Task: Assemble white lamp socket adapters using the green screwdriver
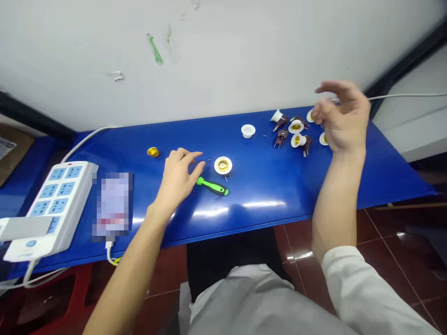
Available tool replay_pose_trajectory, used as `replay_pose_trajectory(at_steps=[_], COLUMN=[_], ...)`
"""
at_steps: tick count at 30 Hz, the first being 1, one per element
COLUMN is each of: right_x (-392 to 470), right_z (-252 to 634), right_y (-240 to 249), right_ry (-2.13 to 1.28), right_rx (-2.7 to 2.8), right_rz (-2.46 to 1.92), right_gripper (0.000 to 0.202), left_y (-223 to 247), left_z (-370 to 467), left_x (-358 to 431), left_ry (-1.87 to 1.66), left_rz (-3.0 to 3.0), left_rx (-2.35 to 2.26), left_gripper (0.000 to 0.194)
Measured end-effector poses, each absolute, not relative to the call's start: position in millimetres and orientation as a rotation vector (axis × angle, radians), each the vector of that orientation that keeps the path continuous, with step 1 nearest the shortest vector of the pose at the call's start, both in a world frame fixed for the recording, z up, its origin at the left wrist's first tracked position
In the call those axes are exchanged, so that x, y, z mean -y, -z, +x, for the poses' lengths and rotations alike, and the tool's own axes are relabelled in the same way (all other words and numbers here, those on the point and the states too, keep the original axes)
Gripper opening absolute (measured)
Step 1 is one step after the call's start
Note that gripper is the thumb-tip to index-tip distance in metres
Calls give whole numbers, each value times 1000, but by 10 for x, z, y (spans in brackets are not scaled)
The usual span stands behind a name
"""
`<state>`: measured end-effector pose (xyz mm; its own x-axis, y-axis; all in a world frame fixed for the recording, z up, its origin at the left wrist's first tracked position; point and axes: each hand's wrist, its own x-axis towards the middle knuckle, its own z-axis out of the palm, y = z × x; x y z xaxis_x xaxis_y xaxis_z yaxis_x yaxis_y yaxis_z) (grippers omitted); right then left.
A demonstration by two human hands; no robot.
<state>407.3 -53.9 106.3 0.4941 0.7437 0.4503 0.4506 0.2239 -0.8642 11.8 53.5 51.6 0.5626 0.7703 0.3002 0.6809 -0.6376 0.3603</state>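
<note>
My left hand (181, 174) hovers over the middle of the blue table, thumb and fingers apart, holding nothing. Just right of it a green and black screwdriver (213, 187) lies on the table, its front end hidden by the hand. A white lamp socket (222, 165) with a gold inside and two plug pins sits beyond the screwdriver. Near it lies a tiny screw (209, 160). My right hand (342, 116) is raised at the right, fingers curled and apart with nothing visible between them. Behind and left of it several brown plug-in lamp sockets (298, 140) are grouped.
A white ring-shaped cap (248, 131) and a small pin (265, 136) lie toward the back. A gold threaded shell (153, 152) stands at the left. Further left are a phone (113, 204) on a cable and a white power strip (52, 209). A wall (223, 65) closes the back.
</note>
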Motion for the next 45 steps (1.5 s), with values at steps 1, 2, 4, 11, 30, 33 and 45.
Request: replay_pose_trajectory(at_steps=[1, 2, 4, 11, 30, 33, 45], right_x=[617, 707, 912, 1425, 925, 868, 2175], right_z=[4182, 4273, 4379, 3863, 1568, 1462, 2641], right_y=[-1082, -1092, -1094, -946, -142, -148, -470], right_ry=[-174, -86, 29, -373, -285, -306, -655], right_rx=[1043, 971, 887, 1221, 2012, 2009, 1763], right_rz=[-1440, -1474, -1520, -1902, -1782, -1811, -1780], right_gripper=[42, 38, 32, 43, 48, 47, 42], left_y=[-492, -468, -432, -437, -381, -427, -371], left_z=[137, 160, 210, 364, 300, 351, 239], left_x=[-603, -663, -764, -953, -1198, -1215, -1153], left_ry=[-572, -501, -360, -169, -126, -49, -176], left_rz=[2615, 2638, 2669, 2595, 2628, 2689, 2707], left_rx=[-1189, -1163, -1111, -864, -775, -747, -693], left_gripper=[35, 36, 36, 20, 21, 19, 25])
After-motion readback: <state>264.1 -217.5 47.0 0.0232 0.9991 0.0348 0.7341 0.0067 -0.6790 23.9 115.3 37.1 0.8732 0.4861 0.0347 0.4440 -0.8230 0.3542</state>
